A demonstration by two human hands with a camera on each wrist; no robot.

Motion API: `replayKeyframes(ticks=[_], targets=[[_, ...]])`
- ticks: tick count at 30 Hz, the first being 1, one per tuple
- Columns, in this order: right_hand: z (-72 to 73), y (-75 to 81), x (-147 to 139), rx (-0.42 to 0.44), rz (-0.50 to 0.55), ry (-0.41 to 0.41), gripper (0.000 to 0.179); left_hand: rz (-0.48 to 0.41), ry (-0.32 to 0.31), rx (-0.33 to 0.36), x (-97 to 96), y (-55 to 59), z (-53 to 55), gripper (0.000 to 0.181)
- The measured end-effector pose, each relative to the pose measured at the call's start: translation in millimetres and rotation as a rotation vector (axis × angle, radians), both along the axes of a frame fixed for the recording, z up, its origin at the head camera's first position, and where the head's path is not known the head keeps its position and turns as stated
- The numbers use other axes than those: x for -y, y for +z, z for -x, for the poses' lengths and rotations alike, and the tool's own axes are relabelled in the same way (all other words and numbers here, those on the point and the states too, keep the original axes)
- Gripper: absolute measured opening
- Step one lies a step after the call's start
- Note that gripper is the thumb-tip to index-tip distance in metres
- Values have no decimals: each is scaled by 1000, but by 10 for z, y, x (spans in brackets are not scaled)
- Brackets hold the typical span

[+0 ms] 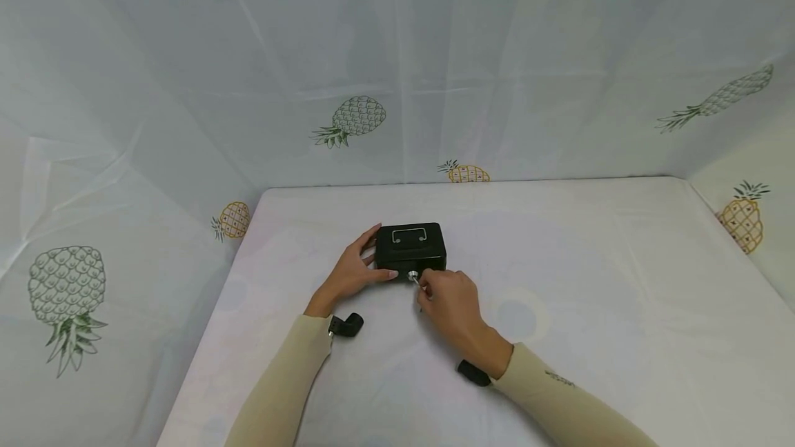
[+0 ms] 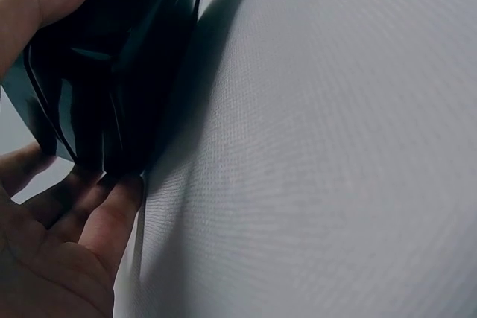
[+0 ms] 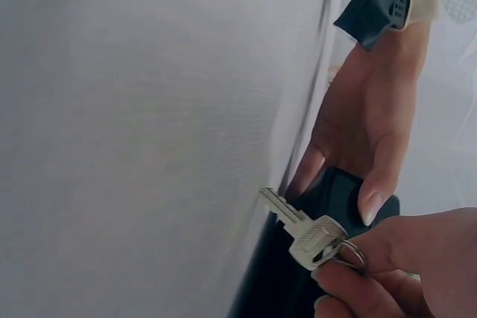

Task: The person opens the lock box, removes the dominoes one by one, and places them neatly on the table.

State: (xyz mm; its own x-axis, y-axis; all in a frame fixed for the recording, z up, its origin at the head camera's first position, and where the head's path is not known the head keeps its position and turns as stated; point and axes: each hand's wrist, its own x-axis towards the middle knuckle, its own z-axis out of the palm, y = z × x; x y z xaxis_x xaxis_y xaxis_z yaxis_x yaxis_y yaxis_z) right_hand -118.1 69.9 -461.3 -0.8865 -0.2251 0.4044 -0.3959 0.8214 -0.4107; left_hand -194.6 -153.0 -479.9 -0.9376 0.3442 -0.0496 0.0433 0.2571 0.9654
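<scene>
A: Where to find the box (image 1: 406, 252)?

B: Just above the middle of the head view, on the white tablecloth (image 1: 590, 261). Black, glossy, low and rectangular, with a thin metal handle (image 1: 410, 230) on the lid and a round silvery lock (image 1: 413, 275) at the front.

A: And the left hand (image 1: 354, 272)?

B: Left of centre. Grips the box by its smooth left end, thumb across the front, fingertips against the side.

A: And the right hand (image 1: 453, 299)?

B: Just right of centre, below the box. Narrowed to a pinch at the wire ring (image 3: 363, 258) of a silvery key (image 3: 317, 240): flat ridged head, notched blade aimed at the upper left in the right wrist view. In the head view, too small to tell how key and lock meet.

A: Around them?

B: Beige sleeves (image 1: 282, 378) from the bottom edge, small black blocks (image 1: 346, 325) at both wrists. Fine woven grain to the tablecloth in the left wrist view. Across the upper frame, a pale creased curtain (image 1: 497, 54), printed with outlined pineapples (image 1: 359, 116).
</scene>
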Motion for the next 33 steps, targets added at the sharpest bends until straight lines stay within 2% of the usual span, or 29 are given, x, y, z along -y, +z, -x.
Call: replayKeyframes(ticks=[7, 19, 25, 29, 33], targets=[[-13, 60, 86, 3, -64, -14, 13, 8, 2, -3, -9, 18, -10, 108], [-3, 166, 228, -78, -176, -44, 26, 7, 6, -1, -15, 4, 3, 107], [50, 143, 254, -90, -161, -39, 20, 5, 4, -6, -11, -4, 4, 107], [34, 126, 211, -60, -111, -16, 15, 2, 0, -5, 1, -33, 20, 107], [13, 100, 135, -39, -85, 21, 19, 4, -6, -2, 9, -41, 27, 107]])
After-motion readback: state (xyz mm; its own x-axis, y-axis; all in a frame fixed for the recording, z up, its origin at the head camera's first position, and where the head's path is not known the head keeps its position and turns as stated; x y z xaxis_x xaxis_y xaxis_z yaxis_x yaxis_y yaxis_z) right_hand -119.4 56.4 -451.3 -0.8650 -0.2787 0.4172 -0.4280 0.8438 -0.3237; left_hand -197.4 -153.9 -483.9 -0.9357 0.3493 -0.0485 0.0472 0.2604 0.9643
